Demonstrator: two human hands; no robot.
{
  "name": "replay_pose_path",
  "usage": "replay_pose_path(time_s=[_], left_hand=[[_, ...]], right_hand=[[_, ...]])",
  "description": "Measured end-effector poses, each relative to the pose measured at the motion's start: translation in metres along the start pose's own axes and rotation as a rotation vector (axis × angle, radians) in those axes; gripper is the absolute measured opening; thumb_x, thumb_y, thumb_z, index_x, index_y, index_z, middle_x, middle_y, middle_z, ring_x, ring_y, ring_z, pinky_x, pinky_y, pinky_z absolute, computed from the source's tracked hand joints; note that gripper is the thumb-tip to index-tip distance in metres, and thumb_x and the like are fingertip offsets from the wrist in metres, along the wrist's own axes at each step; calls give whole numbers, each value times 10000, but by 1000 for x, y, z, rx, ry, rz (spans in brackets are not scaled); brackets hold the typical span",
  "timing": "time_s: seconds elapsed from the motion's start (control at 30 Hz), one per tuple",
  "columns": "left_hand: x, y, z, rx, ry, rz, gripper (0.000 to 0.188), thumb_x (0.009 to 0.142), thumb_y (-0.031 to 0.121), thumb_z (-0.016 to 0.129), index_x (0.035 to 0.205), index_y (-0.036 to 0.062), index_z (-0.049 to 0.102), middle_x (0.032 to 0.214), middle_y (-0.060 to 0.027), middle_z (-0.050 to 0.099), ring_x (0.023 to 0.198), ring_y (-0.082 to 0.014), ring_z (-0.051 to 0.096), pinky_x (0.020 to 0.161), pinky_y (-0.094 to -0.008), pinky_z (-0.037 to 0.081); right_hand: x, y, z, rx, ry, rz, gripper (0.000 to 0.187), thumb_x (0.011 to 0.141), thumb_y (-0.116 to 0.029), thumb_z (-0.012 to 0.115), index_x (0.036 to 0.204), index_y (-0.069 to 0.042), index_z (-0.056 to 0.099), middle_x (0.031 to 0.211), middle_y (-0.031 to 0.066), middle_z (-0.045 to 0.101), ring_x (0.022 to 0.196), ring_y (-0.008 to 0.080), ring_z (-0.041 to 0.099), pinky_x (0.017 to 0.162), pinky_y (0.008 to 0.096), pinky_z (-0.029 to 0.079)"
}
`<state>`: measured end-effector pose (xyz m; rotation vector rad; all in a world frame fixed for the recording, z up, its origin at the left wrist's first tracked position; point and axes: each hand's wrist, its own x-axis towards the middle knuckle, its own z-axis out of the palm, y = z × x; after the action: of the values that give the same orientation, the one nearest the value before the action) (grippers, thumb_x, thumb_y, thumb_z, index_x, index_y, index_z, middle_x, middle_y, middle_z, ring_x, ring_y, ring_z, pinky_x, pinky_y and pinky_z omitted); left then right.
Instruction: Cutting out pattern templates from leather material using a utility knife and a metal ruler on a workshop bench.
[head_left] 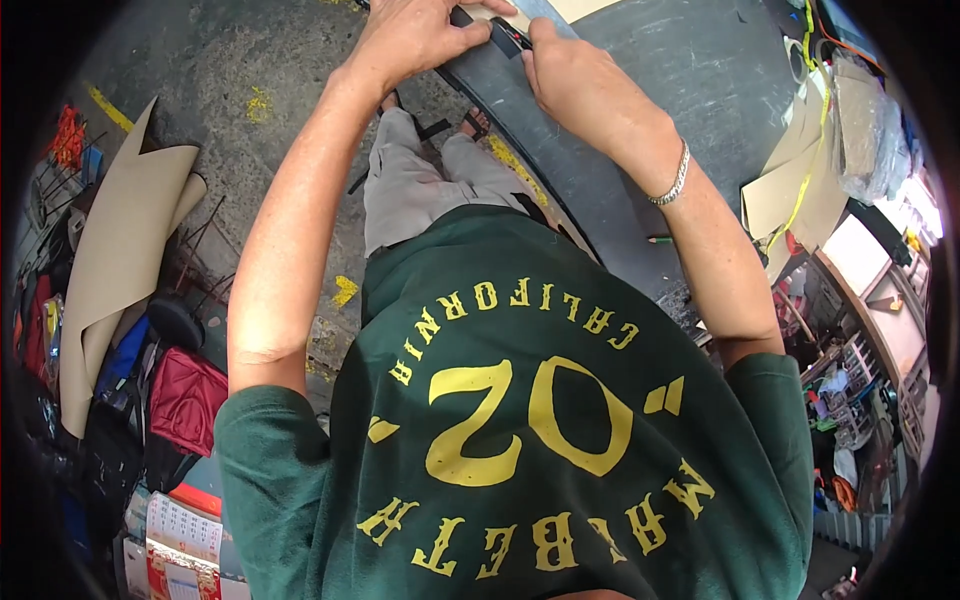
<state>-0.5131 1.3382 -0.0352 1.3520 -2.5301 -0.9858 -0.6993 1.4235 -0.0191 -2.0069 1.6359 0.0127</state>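
Observation:
At the top edge, my left hand (415, 38) lies on the near border of a dark work table (700, 90), thumb spread from its fingers; the fingertips are partly cut off. Beside it, my right hand (585, 85) is closed around a slim black tool with a small red spot, which looks like a utility knife (510, 38). Its tip is hard to make out near my left thumb. Pale sheet material (580, 8) shows just past my hands. A green pencil (660, 240) rests on the table near my right forearm.
Tan paper sheets (790, 170) and plastic wrap (870, 150) lie at the table's right. A cluttered rack (860, 390) stands lower right. On the left are a large curled brown sheet (130, 250), a dark red bag (187, 400) and stained concrete floor (270, 110).

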Motion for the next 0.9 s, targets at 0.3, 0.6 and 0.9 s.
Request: replay_pose_path(time_s=[0.3,0.6,0.9], left_hand=[[0,3,-1,-2,-4,-15,333,757,261,712,1073,239,815,1629,-153,382,1545,-498,164,1226,-706,12],[0,4,0,1,-16,-35,322,766,257,719,1073,237,814,1638,-141,374,1562,-475,135,1233,-694,-4],[-15,0,10,80,51,1,383,879,286,702,1257,233,730,1618,-153,395,1543,-486,188,1234,-683,78]], right_hand=[[-6,7,13,-7,62,-32,214,1038,-174,552,1050,24,468,760,279,663,762,499,660,674,573,534],[-12,10,19,10,103,-41,204,1032,-173,563,1050,8,470,773,284,660,756,496,655,666,577,526],[-72,12,27,140,48,177,232,1049,-197,542,1082,7,438,789,281,658,778,521,642,668,585,512]])
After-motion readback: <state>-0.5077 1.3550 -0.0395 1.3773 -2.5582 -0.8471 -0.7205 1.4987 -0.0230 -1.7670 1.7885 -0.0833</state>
